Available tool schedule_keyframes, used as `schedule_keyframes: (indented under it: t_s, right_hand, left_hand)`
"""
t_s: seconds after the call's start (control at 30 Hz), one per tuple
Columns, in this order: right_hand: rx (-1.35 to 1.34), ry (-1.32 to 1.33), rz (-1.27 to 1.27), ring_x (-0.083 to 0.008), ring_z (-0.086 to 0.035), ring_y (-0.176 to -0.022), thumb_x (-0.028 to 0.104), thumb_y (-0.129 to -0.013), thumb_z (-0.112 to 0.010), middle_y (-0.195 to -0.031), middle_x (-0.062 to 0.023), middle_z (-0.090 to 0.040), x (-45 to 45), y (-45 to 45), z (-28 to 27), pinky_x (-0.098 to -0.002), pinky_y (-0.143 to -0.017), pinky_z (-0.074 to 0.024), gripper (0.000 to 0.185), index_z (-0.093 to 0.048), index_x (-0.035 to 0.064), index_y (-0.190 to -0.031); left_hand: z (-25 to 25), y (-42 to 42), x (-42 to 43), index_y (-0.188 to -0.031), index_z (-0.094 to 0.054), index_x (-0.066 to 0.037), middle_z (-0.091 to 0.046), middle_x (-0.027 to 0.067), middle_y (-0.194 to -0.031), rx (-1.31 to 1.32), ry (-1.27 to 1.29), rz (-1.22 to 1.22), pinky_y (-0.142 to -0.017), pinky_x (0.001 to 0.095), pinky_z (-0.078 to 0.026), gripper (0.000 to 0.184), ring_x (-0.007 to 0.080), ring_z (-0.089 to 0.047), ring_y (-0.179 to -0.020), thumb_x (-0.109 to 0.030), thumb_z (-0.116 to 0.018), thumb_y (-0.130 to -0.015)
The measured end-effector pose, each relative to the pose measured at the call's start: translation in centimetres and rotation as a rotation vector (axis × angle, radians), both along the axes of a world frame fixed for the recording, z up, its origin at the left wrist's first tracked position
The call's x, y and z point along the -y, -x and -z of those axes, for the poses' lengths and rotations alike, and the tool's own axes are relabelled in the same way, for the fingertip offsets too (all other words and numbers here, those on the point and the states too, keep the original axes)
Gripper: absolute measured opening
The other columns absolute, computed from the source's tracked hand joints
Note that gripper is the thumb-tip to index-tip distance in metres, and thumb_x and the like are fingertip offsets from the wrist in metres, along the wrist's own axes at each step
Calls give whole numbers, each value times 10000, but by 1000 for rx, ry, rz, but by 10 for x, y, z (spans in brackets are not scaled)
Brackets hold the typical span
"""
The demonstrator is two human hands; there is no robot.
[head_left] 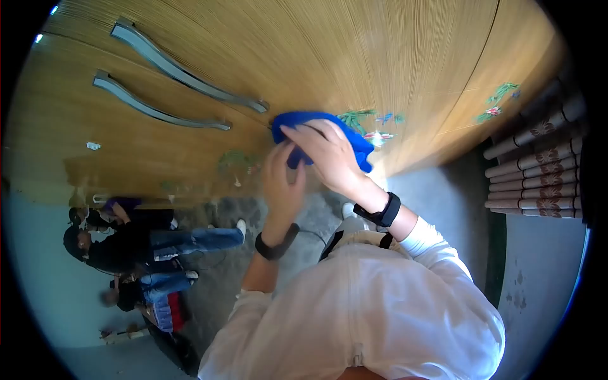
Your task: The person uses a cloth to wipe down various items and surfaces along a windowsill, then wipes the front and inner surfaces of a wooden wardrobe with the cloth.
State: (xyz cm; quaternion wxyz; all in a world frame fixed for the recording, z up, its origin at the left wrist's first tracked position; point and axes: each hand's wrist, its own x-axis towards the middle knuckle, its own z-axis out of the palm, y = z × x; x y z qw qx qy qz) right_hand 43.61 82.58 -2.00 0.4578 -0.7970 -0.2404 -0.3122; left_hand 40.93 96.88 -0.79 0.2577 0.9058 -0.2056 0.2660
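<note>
A blue cloth (359,144) lies bunched against the wood-grain cabinet door, just right of the lower end of the long metal handles. My right hand (332,155) is laid over the cloth, its fingers curled across the fabric and holding it. Just below and to the left, my left hand (283,187) points its fingers up at the cloth's lower edge. Its thumb stands apart from the fingers, and a dangling fold of cloth shows near the fingertips. Whether those fingertips touch the fold is hard to make out. Each wrist wears a black band.
Two curved metal handles (171,73) stick out from the cabinet (380,57). Flower decals (494,113) decorate its doors. Patterned curtains (538,171) hang at the right. Several people (120,240) are at the left, on the grey floor (218,291).
</note>
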Motion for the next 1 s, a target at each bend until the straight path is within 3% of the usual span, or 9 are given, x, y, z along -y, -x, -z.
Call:
schedule_keyframes:
  t_s: [0.13,0.23,0.43,0.5,0.6,0.77,0.83,0.93,1.0]
  right_hand:
    - [85,57,-33,-233,-529,-1096,110,-760,-581,-1113,-50,-597,-14,-11,-14,-368,-924,-431,432,-603,101,-1191]
    - [104,64,-14,-224,-532,-1096,105,-752,-586,-1110,-34,-601,-24,-15,-13,-367,-921,-433,424,-610,110,-1175]
    - [55,189,147,-241,-544,-1086,112,-748,-567,-1054,-21,-618,-34,-3,-5,-361,-883,-461,338,-610,116,-1083]
    - [-33,173,164,-246,-550,-1056,74,-699,-604,-1024,-24,-631,-40,1,15,-367,-870,-470,346,-628,121,-1041]
    - [-83,158,227,-264,-567,-986,-9,-566,-674,-982,-33,-649,-51,5,29,-380,-833,-489,451,-650,121,-998]
    - [154,2,416,-322,-576,-941,11,-606,-689,-964,-86,-643,-83,-1,-42,-403,-827,-475,420,-646,79,-1017]
    - [156,-23,463,-320,-581,-933,16,-610,-696,-946,-91,-638,-95,-8,-56,-398,-819,-472,374,-642,69,-976]
    - [44,-83,524,-313,-584,-904,-1,-645,-682,-912,-98,-633,-99,-3,-22,-374,-792,-469,298,-629,54,-933]
    - [-102,-98,555,-311,-581,-870,-20,-654,-664,-895,-102,-629,-101,5,17,-364,-776,-469,277,-626,50,-920]
  left_hand:
    - [-2,-8,-17,-1130,-578,-48,-606,147,-1084,-87,95,-124,-808,380,-464,364,315,-586,-964,-101,-685,-787]
    - [3,-17,-26,-1117,-573,-36,-613,166,-1044,-121,218,-104,-797,378,-470,352,314,-598,-934,-106,-686,-791]
    - [37,-35,-45,-1100,-562,-31,-631,162,-941,-221,231,61,-730,382,-494,327,317,-627,-837,-103,-669,-800]
    - [40,-39,-56,-1055,-553,-39,-627,170,-948,-335,124,130,-717,420,-492,290,363,-616,-849,-119,-665,-800]
    - [55,-48,-68,-1050,-564,-48,-623,166,-952,-305,126,272,-732,417,-489,272,362,-611,-852,-84,-661,-799]
    - [-22,-63,-78,-1074,-598,-28,-614,147,-974,76,346,424,-743,352,-492,341,312,-614,-867,12,-687,-747]
    - [-36,-70,-85,-1095,-598,-43,-622,132,-956,39,346,436,-721,346,-499,339,296,-624,-842,-15,-680,-766]
    - [-7,-75,-89,-1104,-582,-62,-622,111,-927,104,205,455,-693,367,-507,330,284,-630,-806,-91,-678,-790]
    - [32,-70,-91,-1091,-607,-67,-651,116,-976,-100,127,450,-757,366,-516,315,295,-644,-874,-79,-679,-785]
